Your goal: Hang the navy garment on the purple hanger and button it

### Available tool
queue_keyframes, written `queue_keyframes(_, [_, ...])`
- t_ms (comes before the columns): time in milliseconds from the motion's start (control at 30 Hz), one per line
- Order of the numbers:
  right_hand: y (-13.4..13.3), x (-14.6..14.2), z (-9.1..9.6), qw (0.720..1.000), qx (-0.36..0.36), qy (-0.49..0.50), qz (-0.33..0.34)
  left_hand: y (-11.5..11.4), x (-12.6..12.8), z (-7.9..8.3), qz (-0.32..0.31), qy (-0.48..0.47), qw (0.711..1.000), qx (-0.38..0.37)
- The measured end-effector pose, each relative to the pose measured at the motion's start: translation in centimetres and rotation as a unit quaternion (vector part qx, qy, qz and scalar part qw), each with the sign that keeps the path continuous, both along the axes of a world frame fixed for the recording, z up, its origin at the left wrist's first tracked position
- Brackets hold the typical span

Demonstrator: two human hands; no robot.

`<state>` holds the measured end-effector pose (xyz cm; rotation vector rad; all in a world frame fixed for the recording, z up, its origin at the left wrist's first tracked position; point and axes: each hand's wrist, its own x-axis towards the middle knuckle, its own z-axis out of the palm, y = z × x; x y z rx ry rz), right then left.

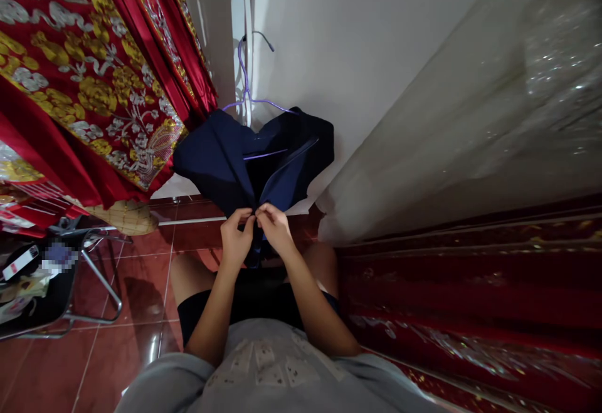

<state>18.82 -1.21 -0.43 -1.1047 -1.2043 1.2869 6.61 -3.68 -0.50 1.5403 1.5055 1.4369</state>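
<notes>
1. The left hand (235,237) is in front of the body, with its fingers drawn together and pinching the front edge of the navy garment (219,159).
2. The right hand (276,228) is just beside it, fingertips touching those of the left. Its fingers are also closed on the garment's front edge, where the two dark panels meet.
3. The navy garment hangs on a purple hanger (245,90) against the white wall (357,43), straight ahead of the person and above the knees.
4. A red cloth with gold and silver flowers (70,68) hangs to the left, touching the garment's left side.
5. A clear plastic cover (470,125) hangs to the right.
6. A metal-framed chair (101,275) stands on the red tiled floor (136,313) at the left.
</notes>
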Motion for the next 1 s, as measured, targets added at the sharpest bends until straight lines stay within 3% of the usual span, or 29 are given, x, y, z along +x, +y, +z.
queue_keyframes(100, [0.6, 0.2, 0.5, 0.984, -0.11, 0.131, 0.049, -0.1, -0.1, 0.3, -0.006, -0.007, 1.0, 0.003])
queue_keyframes(200, [1.5, 0.4, 1.4, 0.941, -0.219, 0.229, 0.121, 0.2, -0.3, 0.5, -0.001, -0.006, 1.0, 0.004])
queue_keyframes(300, [3.4, 1.0, 3.2, 0.915, -0.258, 0.272, 0.146, 0.7, -0.2, 0.5, -0.007, 0.002, 1.0, 0.02])
queue_keyframes(400, [6.4, 1.8, 6.4, 0.931, -0.214, 0.274, 0.116, 1.1, 0.2, 0.3, -0.014, 0.006, 0.999, 0.036])
queue_keyframes(567, [11.5, 2.1, 13.4, 0.962, -0.098, 0.241, 0.084, 1.4, 0.7, -0.5, -0.026, 0.019, 0.999, 0.042])
queue_keyframes(700, [11.8, 2.0, 17.1, 0.974, -0.002, 0.218, 0.067, 2.0, 0.6, -0.2, -0.086, 0.085, 0.992, 0.03])
queue_keyframes(767, [10.8, 2.2, 17.6, 0.975, 0.032, 0.209, 0.062, 2.9, 0.2, 1.0, -0.132, 0.113, 0.985, 0.014])
queue_keyframes(833, [9.5, 2.4, 17.4, 0.977, 0.049, 0.196, 0.063, 4.3, -0.4, 3.2, -0.151, 0.117, 0.981, 0.021])
queue_keyframes(1000, [7.5, 2.5, 17.0, 0.984, 0.078, 0.145, 0.072, 8.1, -1.5, 11.6, -0.094, 0.143, 0.965, 0.199])
